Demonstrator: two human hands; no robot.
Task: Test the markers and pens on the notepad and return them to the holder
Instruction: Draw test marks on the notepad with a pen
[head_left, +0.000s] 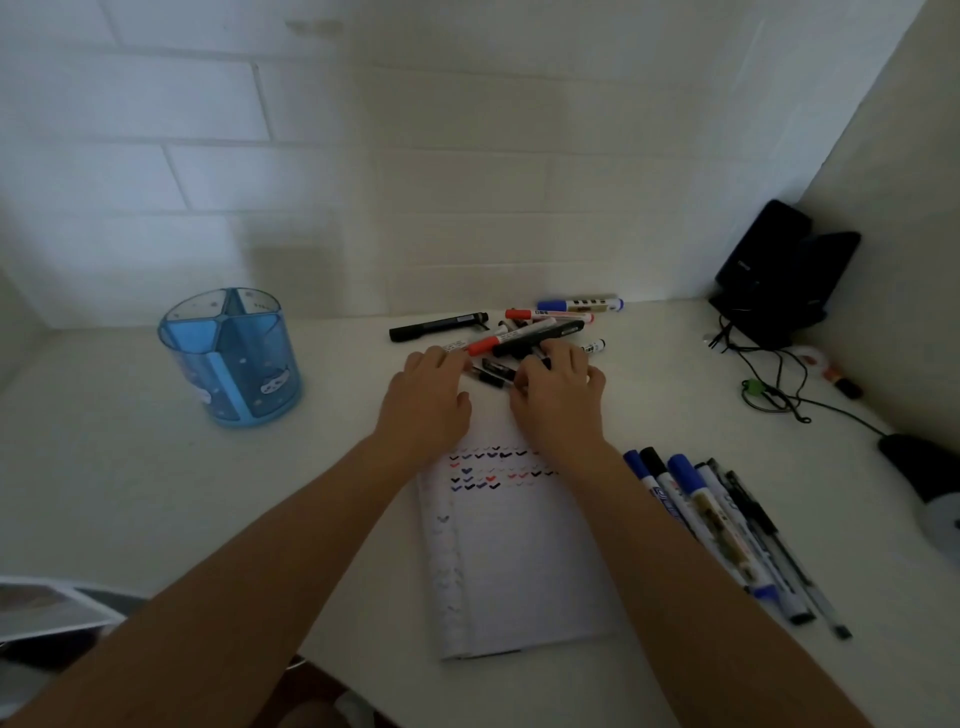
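Observation:
A white notepad (519, 561) lies on the desk with rows of black, blue and red tick marks near its top. Behind it is a loose pile of markers (540, 327): red-capped, black and blue ones. My left hand (426, 400) reaches into the pile, its fingertips touching the white end of a red marker (485, 343). My right hand (558, 395) sits beside it with curled fingers pinching a small black pen (493, 374). The blue translucent holder (234, 358) stands far left, and no pens show in its compartments.
A row of several blue and black markers and pens (717, 525) lies right of the notepad. A black speaker (779, 270), tangled cables (769, 384) and a dark mouse (924, 467) sit at the right. White walls close in the desk behind and on both sides.

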